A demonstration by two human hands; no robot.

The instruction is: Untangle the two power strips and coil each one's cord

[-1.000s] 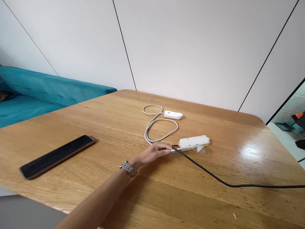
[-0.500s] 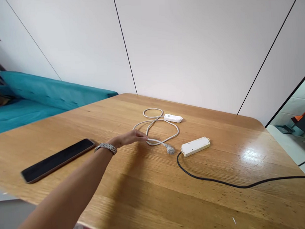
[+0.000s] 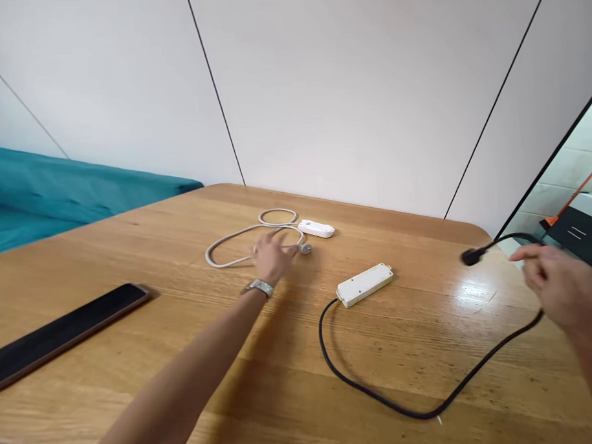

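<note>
Over the white power cord [image 3: 223, 238] on the table, my left hand [image 3: 272, 256] is spread open, its fingertips by the cord close to the grey-white plug [image 3: 305, 249]. That cord is looped and runs to a small white power strip [image 3: 316, 228]. At the right, my right hand [image 3: 560, 281] is closed on a black power cord [image 3: 513, 238], and its black plug [image 3: 471, 257] hangs in the air beyond the fingers. The black cord curves across the table to a second, longer white power strip [image 3: 365, 285], lying face down between my hands.
A long dark tablet or phone-like slab [image 3: 67, 330] lies at the left of the wooden table [image 3: 170, 239]. Behind stand white wall panels [image 3: 330, 98] and a teal sofa [image 3: 81, 187]. An orange-handled item [image 3: 574, 196] is beyond the right edge.
My left hand has shifted the white cord's plug back toward the small strip and its fingers have spread. My right hand has come into view, lifting the black cord.
</note>
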